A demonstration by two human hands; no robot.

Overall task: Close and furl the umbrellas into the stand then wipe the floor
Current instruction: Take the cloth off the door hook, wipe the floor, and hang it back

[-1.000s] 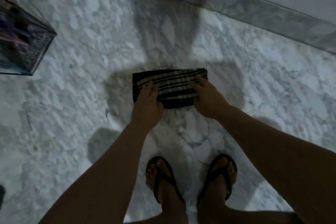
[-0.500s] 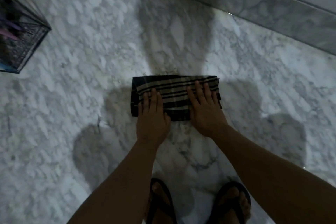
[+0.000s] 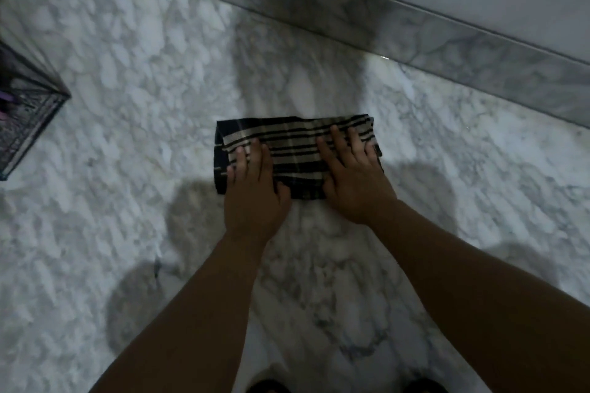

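One folded striped cloth lies flat on the marble floor, with open floor on every side. The baseboard runs beyond the cloth, and one wire stand sits well to its left. Two hands press the cloth with straight fingers: the left hand on its left half, the right hand on its right.

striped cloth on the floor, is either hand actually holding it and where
Neither grips it. The left hand and right hand press flat, fingers straight, on the folded dark-and-cream striped cloth, one near each end, against the marble floor.
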